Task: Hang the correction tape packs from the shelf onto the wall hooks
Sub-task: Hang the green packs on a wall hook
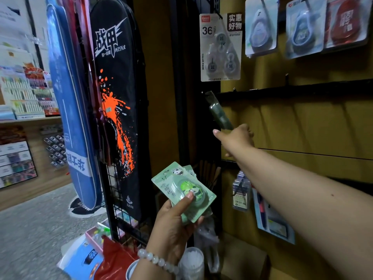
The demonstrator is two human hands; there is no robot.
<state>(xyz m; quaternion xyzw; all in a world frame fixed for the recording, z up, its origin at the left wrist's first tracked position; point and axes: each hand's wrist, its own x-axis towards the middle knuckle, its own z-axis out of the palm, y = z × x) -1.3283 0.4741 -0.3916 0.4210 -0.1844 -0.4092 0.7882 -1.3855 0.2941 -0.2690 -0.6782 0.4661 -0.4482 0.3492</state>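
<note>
Right hand [236,138] pinches one dark-looking pack [219,112] mid-frame, raised toward the wall; which hook [286,76] it's aiming for, I can't tell. Left hand [173,225] grips the green panda packs [183,190] low centre. Best to line the hang-hole squarely with the hook tip.

Glossy plastic green packs [182,190]

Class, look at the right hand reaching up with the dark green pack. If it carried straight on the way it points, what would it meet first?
Probably the black rail on the yellow-brown wall panel: the right hand angles its dark green correction tape pack up-left toward the rail's left end. Depth is unclear; it may reach the panel first.
</note>
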